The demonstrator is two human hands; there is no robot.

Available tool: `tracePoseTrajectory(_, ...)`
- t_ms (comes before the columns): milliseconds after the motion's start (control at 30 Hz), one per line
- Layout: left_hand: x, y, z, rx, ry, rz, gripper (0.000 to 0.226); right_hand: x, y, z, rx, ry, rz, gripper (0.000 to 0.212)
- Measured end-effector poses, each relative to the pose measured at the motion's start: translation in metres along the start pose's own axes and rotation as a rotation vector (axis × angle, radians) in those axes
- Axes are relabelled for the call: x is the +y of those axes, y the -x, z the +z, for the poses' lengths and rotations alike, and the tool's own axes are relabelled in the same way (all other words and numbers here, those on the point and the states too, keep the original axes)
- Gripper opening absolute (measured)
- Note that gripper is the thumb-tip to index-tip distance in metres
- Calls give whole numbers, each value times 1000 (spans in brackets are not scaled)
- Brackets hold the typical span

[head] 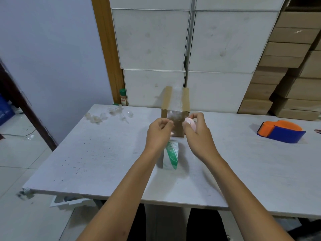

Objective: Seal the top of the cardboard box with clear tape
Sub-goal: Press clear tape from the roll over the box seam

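Observation:
A small cardboard box stands on the white table, just beyond my hands. A strip of clear tape runs along its top and down its front face. My left hand pinches the tape's left edge at the box front. At the front's right edge, my right hand is closed on a small round pink object. A roll of clear tape with green print lies on the table under my hands; whether the strip still joins it is hidden.
An orange and blue tape dispenser sits at the right. Several crumpled tape scraps lie at the table's far left. A green-capped jar stands behind the table. White boxes and stacked cardboard cartons rise behind.

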State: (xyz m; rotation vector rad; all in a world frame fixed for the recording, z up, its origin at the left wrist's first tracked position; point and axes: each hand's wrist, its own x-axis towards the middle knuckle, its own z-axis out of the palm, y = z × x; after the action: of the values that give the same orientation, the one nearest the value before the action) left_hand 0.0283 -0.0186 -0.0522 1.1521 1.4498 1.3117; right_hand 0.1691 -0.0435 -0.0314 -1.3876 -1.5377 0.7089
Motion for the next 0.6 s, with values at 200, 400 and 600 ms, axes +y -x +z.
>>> tracePoseTrajectory(200, 0, 1, -1, 15, 49, 11, 17, -17, -20, -1, -182, 75, -84, 16)
tracePoseTrajectory(400, -3, 1, 0, 30, 62, -3, 19, -15, -34, 2, -254, 247, -123, 20)
tracePoseTrajectory(600, 0, -2, -1, 37, 29, 12, 22, -10, -41, -3, -272, 294, -170, 21)
